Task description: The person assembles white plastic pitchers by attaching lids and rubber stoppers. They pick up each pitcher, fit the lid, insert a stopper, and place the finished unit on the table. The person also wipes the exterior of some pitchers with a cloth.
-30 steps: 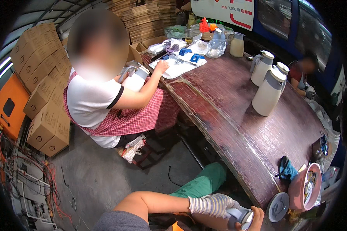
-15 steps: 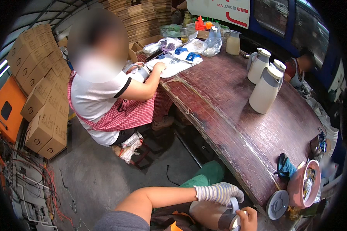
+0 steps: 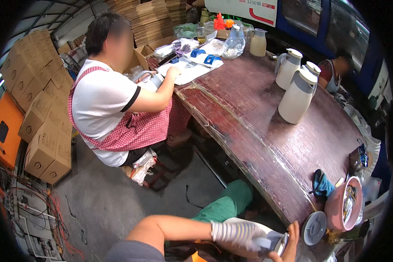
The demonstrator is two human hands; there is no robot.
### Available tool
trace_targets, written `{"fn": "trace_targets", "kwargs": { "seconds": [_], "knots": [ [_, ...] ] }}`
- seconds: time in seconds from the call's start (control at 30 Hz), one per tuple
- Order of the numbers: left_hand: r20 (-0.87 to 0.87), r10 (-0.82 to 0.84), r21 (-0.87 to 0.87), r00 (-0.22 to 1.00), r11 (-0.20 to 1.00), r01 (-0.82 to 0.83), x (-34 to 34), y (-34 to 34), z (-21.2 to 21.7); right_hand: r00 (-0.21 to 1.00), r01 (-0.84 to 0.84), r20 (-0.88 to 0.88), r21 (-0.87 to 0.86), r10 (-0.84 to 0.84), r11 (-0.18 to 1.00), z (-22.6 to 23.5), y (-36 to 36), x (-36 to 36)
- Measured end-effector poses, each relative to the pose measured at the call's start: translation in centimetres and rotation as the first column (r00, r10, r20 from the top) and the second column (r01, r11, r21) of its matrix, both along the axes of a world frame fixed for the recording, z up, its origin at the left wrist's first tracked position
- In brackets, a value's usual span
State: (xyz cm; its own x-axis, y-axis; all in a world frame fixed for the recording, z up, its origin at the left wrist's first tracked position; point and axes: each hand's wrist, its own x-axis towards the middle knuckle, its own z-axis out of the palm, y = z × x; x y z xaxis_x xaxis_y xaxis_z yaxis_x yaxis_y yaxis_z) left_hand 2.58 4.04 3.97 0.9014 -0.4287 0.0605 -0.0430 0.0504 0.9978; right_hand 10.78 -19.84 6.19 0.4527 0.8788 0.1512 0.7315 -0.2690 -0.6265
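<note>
A cream vacuum jug [image 3: 255,223] with a grey collar lies tilted across my lap, its mouth toward the right. My left hand [image 3: 236,233], in a striped knit glove, is closed on the jug near its pale handle, slightly blurred. At the mouth end is my bare right hand [image 3: 291,244], fingers stretched and apart beside the rim, the thumb near its lower side. Part of this hand is cut off by the lower edge. Close by, a round grey lid [image 3: 314,228] rests at the table's near corner.
Cream jugs [image 3: 296,98] stand on the dark red table [image 3: 244,113]. A pink basin [image 3: 356,214] and blue cloth [image 3: 322,183] are at its right. A co-worker [image 3: 105,96] sits at the left, handling another jug. Cartons [image 3: 48,144] are stacked beyond.
The jug in my lap has turned and shifted, showing more of its body. My right hand's fingers have straightened from a curl. The view has shifted slightly.
</note>
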Motion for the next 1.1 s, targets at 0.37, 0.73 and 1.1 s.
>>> {"fn": "trace_targets", "kwargs": {
  "seconds": [0.37, 0.73, 1.1],
  "knots": [
    [0.383, 0.176, 0.213, 0.907, 0.938, -0.273, 0.1, -2.3, -5.5, 0.976, 0.138, 0.183, -0.103, -0.117, 0.985, -0.1, 1.8, 0.2],
    [-0.128, 0.024, 0.044, 0.991, 0.999, -0.018, 0.0, -3.6, -3.5, 0.874, 0.452, -0.111, -0.168, -0.473, 0.876, -1.3, 1.6, 1.4],
    [-0.258, 0.297, 0.131, 0.919, 0.954, -0.271, 3.7, 1.0, -5.4, 0.948, -0.277, 0.180, 0.063, 0.262, 0.959, 3.2, 2.8, -3.4]
  ]
}}
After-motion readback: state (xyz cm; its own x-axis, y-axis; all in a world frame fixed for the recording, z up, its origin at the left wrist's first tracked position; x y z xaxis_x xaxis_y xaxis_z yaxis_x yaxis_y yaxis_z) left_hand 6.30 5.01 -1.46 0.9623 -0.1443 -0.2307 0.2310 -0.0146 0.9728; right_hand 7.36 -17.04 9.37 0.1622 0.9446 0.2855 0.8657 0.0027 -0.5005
